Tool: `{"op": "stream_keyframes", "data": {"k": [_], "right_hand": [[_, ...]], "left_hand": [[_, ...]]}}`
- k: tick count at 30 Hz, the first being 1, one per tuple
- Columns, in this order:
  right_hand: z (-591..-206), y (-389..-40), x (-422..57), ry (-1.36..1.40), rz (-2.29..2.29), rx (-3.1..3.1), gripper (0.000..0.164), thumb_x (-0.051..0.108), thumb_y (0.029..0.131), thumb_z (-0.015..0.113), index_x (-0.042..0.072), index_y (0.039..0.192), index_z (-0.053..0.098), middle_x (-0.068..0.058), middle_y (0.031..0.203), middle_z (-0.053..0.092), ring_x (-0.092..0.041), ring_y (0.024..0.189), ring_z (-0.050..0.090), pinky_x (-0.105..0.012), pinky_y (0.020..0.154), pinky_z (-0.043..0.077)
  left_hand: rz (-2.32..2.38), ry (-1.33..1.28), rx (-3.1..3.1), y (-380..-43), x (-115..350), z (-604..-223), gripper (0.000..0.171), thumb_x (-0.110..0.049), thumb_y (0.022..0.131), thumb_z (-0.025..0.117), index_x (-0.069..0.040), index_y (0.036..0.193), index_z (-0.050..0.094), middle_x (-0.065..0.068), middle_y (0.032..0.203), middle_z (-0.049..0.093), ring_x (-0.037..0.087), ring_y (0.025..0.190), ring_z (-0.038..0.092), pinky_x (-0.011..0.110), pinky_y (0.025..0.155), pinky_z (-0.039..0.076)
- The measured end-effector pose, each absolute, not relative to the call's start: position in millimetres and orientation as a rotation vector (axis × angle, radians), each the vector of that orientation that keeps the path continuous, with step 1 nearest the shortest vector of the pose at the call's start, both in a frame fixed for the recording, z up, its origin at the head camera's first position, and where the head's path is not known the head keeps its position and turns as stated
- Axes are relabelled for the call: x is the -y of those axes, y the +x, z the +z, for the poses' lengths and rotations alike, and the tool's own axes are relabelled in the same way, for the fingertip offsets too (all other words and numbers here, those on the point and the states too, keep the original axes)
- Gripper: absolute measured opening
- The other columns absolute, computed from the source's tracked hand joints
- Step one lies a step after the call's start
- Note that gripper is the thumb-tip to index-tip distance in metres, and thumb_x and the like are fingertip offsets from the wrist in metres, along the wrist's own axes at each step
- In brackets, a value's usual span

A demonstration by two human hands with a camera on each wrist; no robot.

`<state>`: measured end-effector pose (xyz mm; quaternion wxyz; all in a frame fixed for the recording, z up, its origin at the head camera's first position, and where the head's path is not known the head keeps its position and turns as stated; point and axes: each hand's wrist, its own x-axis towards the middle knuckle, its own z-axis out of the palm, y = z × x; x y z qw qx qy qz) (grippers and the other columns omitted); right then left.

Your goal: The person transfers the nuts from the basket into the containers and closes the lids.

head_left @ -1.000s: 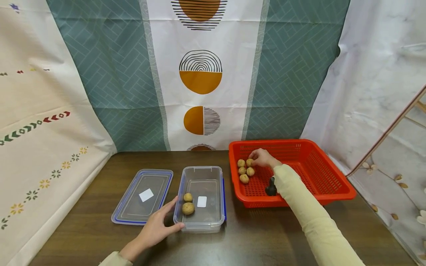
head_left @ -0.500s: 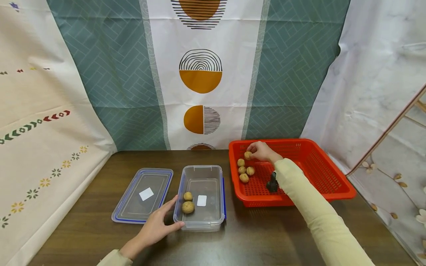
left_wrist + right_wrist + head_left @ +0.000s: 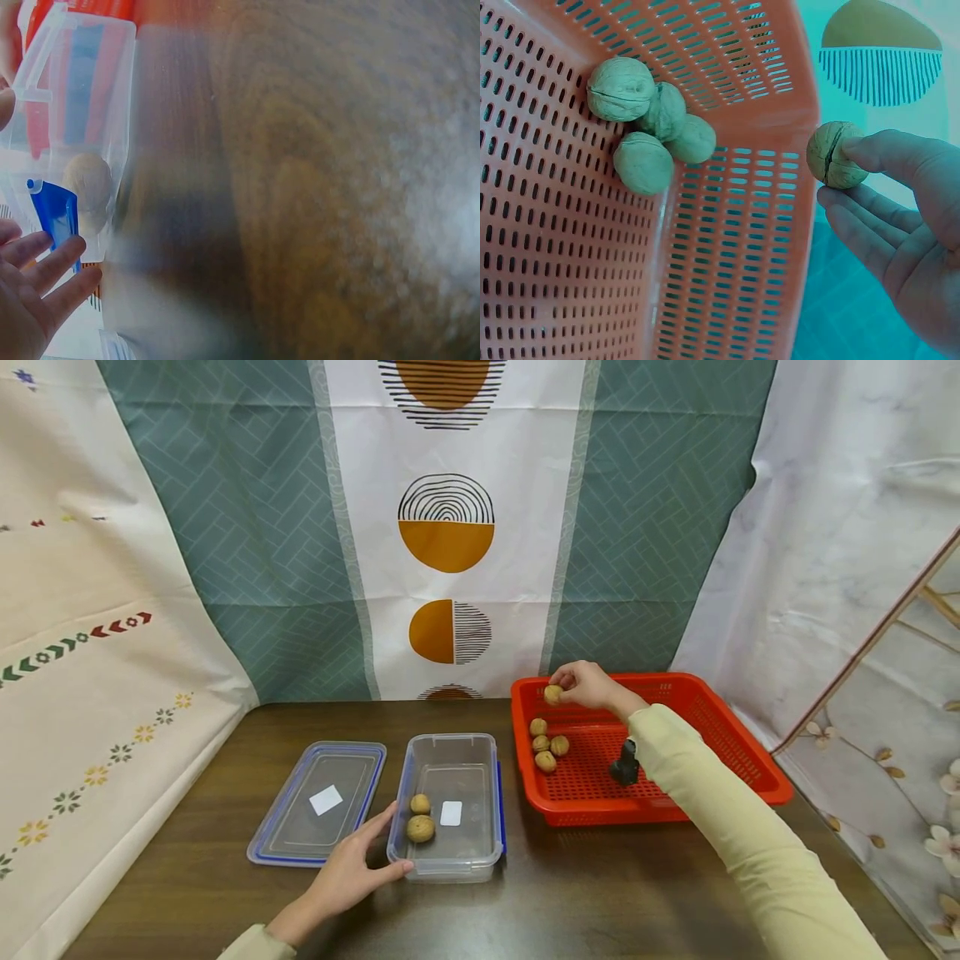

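Observation:
My right hand (image 3: pixel 592 685) pinches a walnut (image 3: pixel 837 154) between thumb and fingers, above the rear left part of the red basket (image 3: pixel 652 810). Several walnuts (image 3: pixel 643 163) lie clustered in the basket below it. My left hand (image 3: pixel 348 868) rests against the near left corner of a clear plastic container (image 3: pixel 465 777), thumb at the front and fingers along the side. In the left wrist view those fingers (image 3: pixel 64 262) look straight, beside a blue latch (image 3: pixel 58 214). Two walnuts (image 3: pixel 421 828) sit on the left side of the container, near a white label.
A clear lid (image 3: pixel 318 814) with a blue seal lies flat left of the container on the brown table (image 3: pixel 187 860). Patterned curtains (image 3: pixel 285 568) hang behind. The basket's raised left wall (image 3: pixel 525 760) stands between the walnuts and the container.
My right hand has taken the walnut from the cluster and lifted it up to about the basket's rear rim height. The left hand and container have stayed in place.

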<state>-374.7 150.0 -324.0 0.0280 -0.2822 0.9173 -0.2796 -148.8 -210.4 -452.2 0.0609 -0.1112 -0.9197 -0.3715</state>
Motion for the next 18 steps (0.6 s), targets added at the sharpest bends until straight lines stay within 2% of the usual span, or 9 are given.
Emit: {"op": "stream_keyframes", "data": {"k": [6, 18], "right_hand": [[-315, -369, -148, -0.919, -0.848, -2.836, 0.027, 0.005, 0.082, 0.063, -0.002, 0.108, 0.062, -0.017, 0.099, 0.062, -0.031, 0.093, 0.057, -0.041, 0.08, 0.049], [-304, -348, -126, -1.034, -0.899, -2.764, 0.029, 0.006, 0.08, 0.066, -0.001, 0.108, 0.063, -0.014, 0.1, 0.065, -0.027, 0.092, 0.06, -0.036, 0.078, 0.051]], "left_hand": [[-1.105, -0.328, 2.78, -149, 211, -452, 0.083, -0.048, 0.071, 0.071, -0.014, 0.139, 0.038, 0.009, 0.137, 0.044, 0.026, 0.106, 0.056, 0.043, 0.088, 0.046], [-1.091, -0.338, 2.773, -148, 211, -452, 0.083, -0.048, 0.071, 0.072, -0.014, 0.139, 0.038, 0.01, 0.137, 0.044, 0.027, 0.11, 0.054, 0.043, 0.087, 0.047]]}}
